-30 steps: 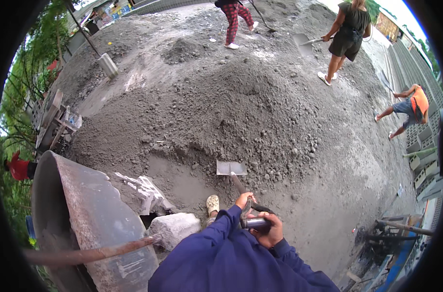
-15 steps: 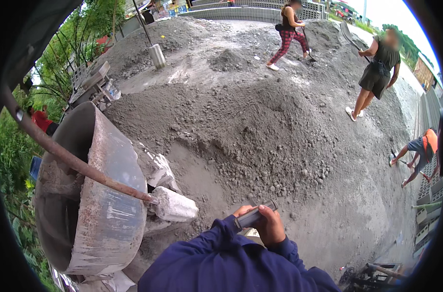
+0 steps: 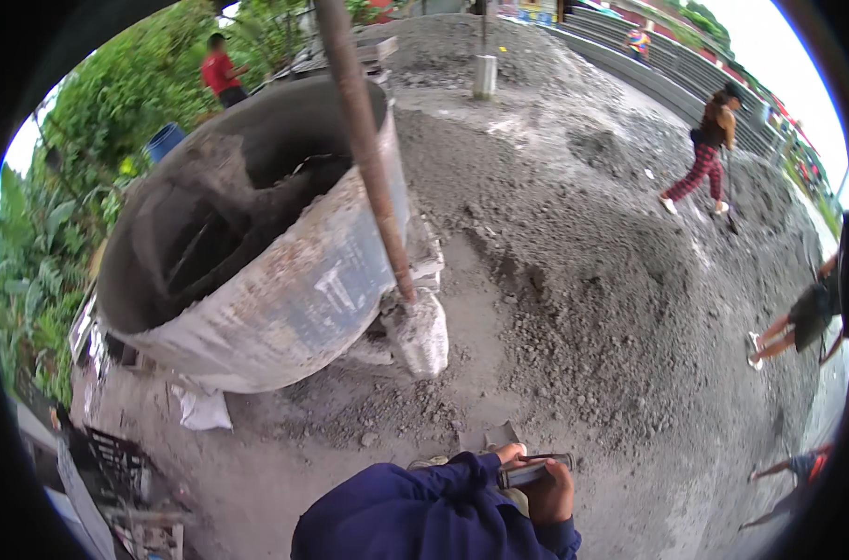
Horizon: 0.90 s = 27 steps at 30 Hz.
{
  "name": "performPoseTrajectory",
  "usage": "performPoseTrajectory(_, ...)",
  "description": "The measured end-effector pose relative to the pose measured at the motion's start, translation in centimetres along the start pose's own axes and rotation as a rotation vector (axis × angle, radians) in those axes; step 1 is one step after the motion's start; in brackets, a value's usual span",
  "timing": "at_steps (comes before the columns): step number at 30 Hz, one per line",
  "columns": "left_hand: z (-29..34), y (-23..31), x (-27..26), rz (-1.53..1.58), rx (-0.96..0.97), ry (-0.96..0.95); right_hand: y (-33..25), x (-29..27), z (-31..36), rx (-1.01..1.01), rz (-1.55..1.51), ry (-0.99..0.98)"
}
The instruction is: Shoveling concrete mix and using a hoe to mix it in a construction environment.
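Note:
Close to my body, both hands hold a grey handle-like frame (image 3: 527, 474) with dark edges. My left hand (image 3: 510, 454) is mostly behind it, with fingers closed at its left end. My right hand (image 3: 552, 495) is wrapped round the right end, its thumb on top. Just beyond my hands, a grey curved metal blade (image 3: 501, 435), like a shovel's, rests on the ground. Whether the frame and blade join is hidden by my hands and dark blue sleeves.
A big round mixing drum (image 3: 350, 280) stands left, a rusty pole (image 3: 366, 149) before it, set in a white concrete block (image 3: 422, 331). Grey gravelly sand (image 3: 611, 308) is heaped ahead. A person in checked trousers (image 3: 709, 154) stands far right; another in red (image 3: 221, 77) is behind the drum.
My view has swung left, so the drum's inside shows more and the workers on the right have slid toward the rim. Both hands keep their hold on the grey frame.

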<state>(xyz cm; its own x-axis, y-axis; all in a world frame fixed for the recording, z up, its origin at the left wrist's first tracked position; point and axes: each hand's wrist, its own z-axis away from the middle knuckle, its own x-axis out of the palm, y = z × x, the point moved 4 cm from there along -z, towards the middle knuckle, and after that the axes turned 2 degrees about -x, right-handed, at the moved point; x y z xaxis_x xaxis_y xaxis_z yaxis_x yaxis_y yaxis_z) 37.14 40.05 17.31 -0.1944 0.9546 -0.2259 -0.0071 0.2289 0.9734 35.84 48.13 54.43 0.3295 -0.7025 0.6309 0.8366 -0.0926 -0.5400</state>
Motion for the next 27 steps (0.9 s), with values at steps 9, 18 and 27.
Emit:
performPoseTrajectory(9,2.3,-1.6,1.6,0.517,-0.286,0.349,5.2,3.9,3.8,0.095,0.149,-0.02)
performPoseTrajectory(18,3.4,5.6,-0.1,0.371,-0.585,-0.01,4.5,1.1,4.9,0.019,0.05,-0.032)
performPoseTrajectory(27,5.8,7.8,5.2,0.697,-0.678,-0.275,2.6,-1.1,5.9,0.019,-0.507,0.038)
